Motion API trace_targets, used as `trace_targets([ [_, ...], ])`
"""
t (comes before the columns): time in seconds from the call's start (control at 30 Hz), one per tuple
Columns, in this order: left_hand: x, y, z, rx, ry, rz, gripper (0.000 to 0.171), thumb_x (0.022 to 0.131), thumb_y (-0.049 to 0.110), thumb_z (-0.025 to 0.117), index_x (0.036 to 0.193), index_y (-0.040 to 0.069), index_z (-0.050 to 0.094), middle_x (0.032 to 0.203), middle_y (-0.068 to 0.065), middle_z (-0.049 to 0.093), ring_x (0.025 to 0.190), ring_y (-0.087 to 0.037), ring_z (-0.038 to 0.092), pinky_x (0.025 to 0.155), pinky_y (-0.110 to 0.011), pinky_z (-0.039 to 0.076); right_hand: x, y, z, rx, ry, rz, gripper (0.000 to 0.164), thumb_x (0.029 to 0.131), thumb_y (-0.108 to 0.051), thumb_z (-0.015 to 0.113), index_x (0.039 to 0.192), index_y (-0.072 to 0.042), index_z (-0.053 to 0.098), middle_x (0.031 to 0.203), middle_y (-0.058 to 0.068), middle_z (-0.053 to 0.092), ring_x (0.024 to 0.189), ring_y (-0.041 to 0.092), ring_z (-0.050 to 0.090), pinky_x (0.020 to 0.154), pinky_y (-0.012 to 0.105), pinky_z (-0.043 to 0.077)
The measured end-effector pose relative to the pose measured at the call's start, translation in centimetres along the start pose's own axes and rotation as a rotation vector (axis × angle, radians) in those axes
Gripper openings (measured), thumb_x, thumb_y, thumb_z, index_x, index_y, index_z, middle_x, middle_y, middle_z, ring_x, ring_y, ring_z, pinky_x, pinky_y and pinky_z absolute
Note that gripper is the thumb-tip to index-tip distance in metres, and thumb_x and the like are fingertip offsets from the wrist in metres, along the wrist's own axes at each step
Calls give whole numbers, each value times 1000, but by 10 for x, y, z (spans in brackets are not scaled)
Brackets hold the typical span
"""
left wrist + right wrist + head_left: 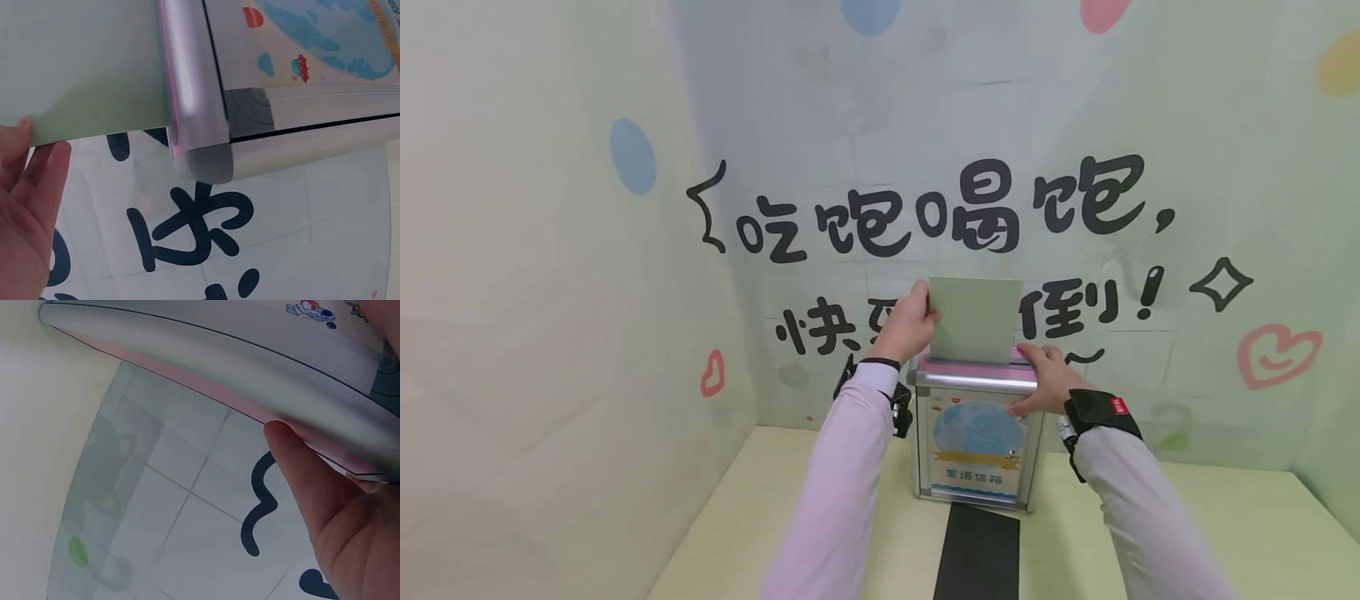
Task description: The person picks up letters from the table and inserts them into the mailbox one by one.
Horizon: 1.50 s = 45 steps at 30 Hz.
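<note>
A letter box (976,446) with a silver frame, a pink top and a picture front panel stands upright against the back wall. My left hand (912,323) pinches the left edge of a flat, pale green card (976,320). The card is upright over the box's top, its lower edge meeting the pink surface at a dark slot. In the left wrist view, thumb and fingers hold the card's edge (81,119). My right hand (1047,382) grips the box's upper right corner, one digit on the front and others at the top. One finger (294,444) touches the pink edge.
The box stands on a pale wooden table (760,517). A black strip (979,550) runs from its base toward me. Behind is a wall (865,108) with large black characters and coloured spots. A side wall (535,358) bounds the table at left.
</note>
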<state>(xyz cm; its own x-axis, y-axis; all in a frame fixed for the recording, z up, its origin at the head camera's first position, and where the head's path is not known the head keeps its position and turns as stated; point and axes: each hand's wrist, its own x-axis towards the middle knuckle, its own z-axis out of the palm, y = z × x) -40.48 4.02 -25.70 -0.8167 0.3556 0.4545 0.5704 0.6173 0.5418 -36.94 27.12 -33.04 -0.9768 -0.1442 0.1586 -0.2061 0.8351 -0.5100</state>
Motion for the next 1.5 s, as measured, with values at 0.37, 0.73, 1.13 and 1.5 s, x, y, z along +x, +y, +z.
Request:
trace_targets([
  [0.37, -1, -7, 22, 67, -34, -24, 12, 91, 7, 51, 100, 5, 43, 83, -9, 56, 70, -18, 52, 60, -27, 44, -5, -6, -3, 8, -6, 13, 100, 62, -27, 81, 140, -6, 21, 132, 29, 21, 96, 40, 46, 77, 52, 44],
  [0.73, -6, -17, 33, 119, -57, -56, 7, 92, 9, 50, 97, 8, 45, 84, -8, 59, 71, -18, 54, 63, -30, 43, 0, -3, -3, 18, -8, 11, 99, 62, -27, 82, 139, -5, 23, 135, 30, 18, 98, 40, 45, 80, 51, 43],
  [1.13, -10, -34, 31, 71, -100, -135, 113, 69, 59, 67, 147, 14, -3, 151, -18, -6, 138, -33, -7, 107, -57, 7, 2, -4, -3, 20, 4, 29, 102, 61, -26, 82, 140, -4, 23, 131, 28, 23, 102, 41, 42, 84, 54, 41],
  [1.5, -26, -45, 45, -4, -215, -143, 112, 65, 47, 76, 147, 9, 8, 150, -20, -1, 137, -37, -2, 105, -57, 15, 4, 0, 1, 13, 14, 14, 103, 60, -28, 82, 141, -4, 23, 132, 29, 22, 100, 41, 43, 82, 53, 42],
])
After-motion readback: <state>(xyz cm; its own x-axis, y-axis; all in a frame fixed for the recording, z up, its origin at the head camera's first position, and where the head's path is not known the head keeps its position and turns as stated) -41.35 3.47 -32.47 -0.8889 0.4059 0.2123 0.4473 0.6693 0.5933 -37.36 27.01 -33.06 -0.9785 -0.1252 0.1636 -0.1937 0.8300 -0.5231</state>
